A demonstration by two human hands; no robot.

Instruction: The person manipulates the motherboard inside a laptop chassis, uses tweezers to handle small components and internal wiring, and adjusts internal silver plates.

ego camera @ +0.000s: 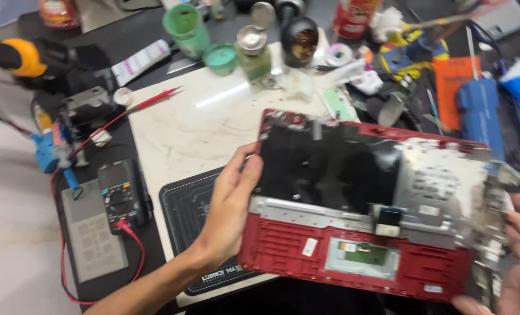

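While the red laptop shell [376, 210] is held up off the bench with its insides facing up, the left hand [230, 210] clamps its left edge, thumb on top, and the right hand [519, 256] grips the right edge, fingers wrapped around the metal end. It hangs tilted over the black mat [184, 216] and the pale work board [195, 122].

Looks to me like the inspecting and turning-over stage of a teardown. Any next move calls for a steady two-handed grip, since the shell is wide and floppy.

Labels-wise: small white stickers sit on the red plastic near the green touchpad board [368, 254], a white tube [140, 61] with pink print lies top left, a red can [353, 17] stands at the back, and an orange packet [452, 87] sits right.
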